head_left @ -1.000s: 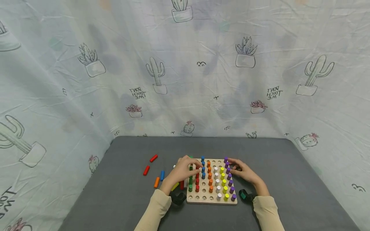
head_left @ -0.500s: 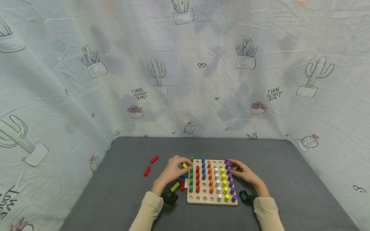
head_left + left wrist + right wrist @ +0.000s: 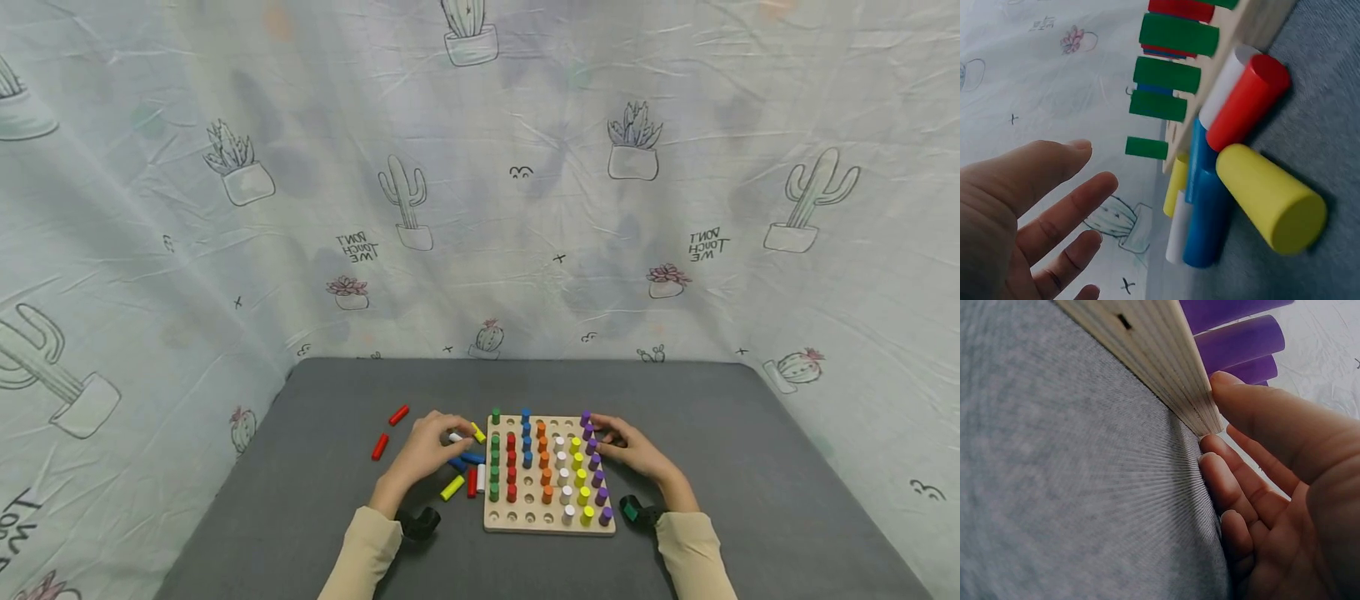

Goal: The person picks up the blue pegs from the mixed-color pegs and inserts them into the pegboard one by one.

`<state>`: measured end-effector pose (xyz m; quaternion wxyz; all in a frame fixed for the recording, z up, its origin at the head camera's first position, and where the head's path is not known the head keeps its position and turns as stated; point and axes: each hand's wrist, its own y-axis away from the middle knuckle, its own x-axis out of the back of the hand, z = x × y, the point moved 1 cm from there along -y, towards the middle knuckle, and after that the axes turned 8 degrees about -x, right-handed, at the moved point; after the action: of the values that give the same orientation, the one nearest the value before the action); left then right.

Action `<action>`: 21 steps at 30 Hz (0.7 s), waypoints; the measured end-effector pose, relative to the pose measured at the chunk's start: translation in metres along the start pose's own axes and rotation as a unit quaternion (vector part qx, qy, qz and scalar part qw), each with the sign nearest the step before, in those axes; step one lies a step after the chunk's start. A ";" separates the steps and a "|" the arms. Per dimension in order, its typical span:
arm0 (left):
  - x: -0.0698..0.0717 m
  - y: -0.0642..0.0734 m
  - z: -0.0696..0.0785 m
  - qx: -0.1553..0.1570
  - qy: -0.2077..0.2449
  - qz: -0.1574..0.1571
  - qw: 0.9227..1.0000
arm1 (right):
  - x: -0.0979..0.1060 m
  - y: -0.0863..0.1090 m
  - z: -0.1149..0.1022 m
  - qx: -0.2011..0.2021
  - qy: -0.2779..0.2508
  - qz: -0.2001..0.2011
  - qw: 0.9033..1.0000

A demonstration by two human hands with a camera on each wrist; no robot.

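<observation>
My left hand (image 3: 427, 446) hovers just left of the wooden pegboard (image 3: 520, 510), over a cluster of loose pegs. In the left wrist view its thumb and fingers are spread apart with nothing between them. Nearest the fingertips in the head view are a white peg (image 3: 455, 437) and a yellow peg (image 3: 478, 432). Two blue pegs, a second yellow peg (image 3: 1271, 199), a red peg (image 3: 1249, 102) and another white peg (image 3: 1225, 94) lie close by. My right hand (image 3: 633, 446) holds the board's right edge, thumb at the rim beside the purple pegs (image 3: 1241, 344), other fingers curled below.
Columns of green, red, blue, orange, white, yellow and purple pegs stand upright in the board, among several bare holes. Two red pegs (image 3: 380, 446) lie farther left on the grey table (image 3: 322, 417). A cactus-print curtain (image 3: 480, 208) surrounds the table.
My left hand has moved left from above the board's blue and red pegs to the loose pegs beside it. My right hand stays at the board's right edge.
</observation>
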<state>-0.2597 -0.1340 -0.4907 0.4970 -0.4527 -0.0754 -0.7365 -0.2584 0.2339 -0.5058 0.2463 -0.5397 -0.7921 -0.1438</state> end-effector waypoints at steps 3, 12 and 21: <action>0.002 0.002 -0.002 0.002 -0.008 0.001 1.000 | -0.001 -0.001 0.005 0.000 0.000 0.005 1.000; 0.006 0.012 -0.013 0.032 -0.034 0.013 0.999 | -0.001 -0.010 0.039 -0.004 -0.016 -0.003 1.000; 0.012 0.023 -0.020 0.025 -0.050 0.029 0.998 | 0.000 -0.009 0.038 -0.006 -0.019 -0.004 1.000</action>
<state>-0.2538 -0.1645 -0.5016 0.5252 -0.4780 -0.1052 -0.6962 -0.2751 0.2491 -0.5373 0.2269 -0.5408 -0.7979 -0.1390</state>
